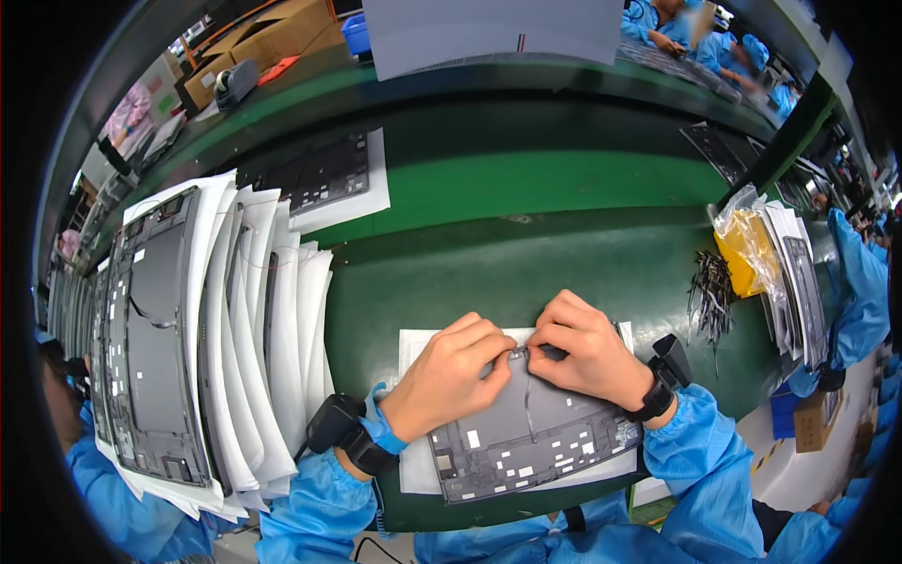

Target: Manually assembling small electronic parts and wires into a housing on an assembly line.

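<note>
Though I can't tell whether left hand (458,371) or right hand (589,352) clamps anything at the far edge of the panel (490,414) on white paper (414,473), a hard tug could tear its thin strip (529,406).

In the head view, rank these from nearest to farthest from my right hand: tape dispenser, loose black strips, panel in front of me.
1. Panel: directly beneath your right hand.
2. Black strips: to its right.
3. Tape dispenser: far upper left.

Fingers (490,347) partly hide the grey panel (493,412).
</note>
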### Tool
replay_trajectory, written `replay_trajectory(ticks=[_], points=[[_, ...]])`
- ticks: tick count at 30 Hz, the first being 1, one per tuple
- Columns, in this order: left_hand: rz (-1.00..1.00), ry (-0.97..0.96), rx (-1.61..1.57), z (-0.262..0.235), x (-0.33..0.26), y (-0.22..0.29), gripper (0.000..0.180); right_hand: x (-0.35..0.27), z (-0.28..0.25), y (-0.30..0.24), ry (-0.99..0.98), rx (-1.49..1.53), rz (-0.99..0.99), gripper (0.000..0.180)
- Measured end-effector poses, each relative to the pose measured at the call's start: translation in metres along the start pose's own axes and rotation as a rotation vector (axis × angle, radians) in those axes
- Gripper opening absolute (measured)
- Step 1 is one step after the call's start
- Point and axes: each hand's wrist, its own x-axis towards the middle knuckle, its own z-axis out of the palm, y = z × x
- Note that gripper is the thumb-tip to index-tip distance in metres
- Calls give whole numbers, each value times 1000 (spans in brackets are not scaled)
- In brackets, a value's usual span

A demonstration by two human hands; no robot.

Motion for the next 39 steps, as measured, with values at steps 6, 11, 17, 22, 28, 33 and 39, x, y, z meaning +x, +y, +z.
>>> replay_trajectory(ticks=[6,11,17,22,28,33,39], points=[[-2,-28,46,4,3,1,14,-4,-2,6,17,38,-39,11],[33,-95,203,3,7,6,10,-2,-3,5,13,-6,-71,11],[29,-135,254,3,10,9,11,-4,-4,6,-18,-9,-52,18],[0,-105,213,7,11,8,13,-3,-3,5,-23,-19,-53,17],[13,-55,148,10,10,7,18,-3,-1,4,-3,-78,-116,18],[20,-53,114,11,9,5,19,-4,-2,3,-18,-105,-131,17],[39,-29,138,15,8,3,19,-5,-2,6,-3,-48,-117,16]])
